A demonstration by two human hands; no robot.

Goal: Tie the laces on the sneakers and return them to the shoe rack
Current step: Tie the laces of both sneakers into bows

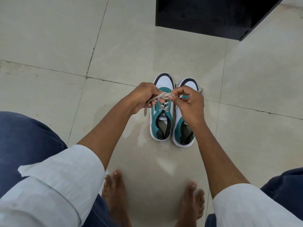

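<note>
Rolled white sleeves (54, 182) and dark blue trousers (27, 133) fill the lower corners, with two bare feet (114, 195) planted on the pale tiled floor (49, 46) between them. Ahead of the toes stands a pair of sneakers side by side, nearly touching, toes pointing away from the person. Each is teal over the midfoot and heel, white at the toe with a dark band round the tip, on a white sole; the left sneaker (161, 123) shows a white tongue label with dark lettering and a dark lining inside its opening (nothing lies in either shoe that I can see). Its beige laces (164, 95) are lifted off the eyelets. The left hand (142, 97) is closed on one strand, whose loose end hangs down below the fingers. The right hand (188, 104) pinches the other strand between thumb and forefinger, and it covers much of the right sneaker (182, 136). A black cabinet (213, 15) sits on the floor well beyond the shoes
</note>
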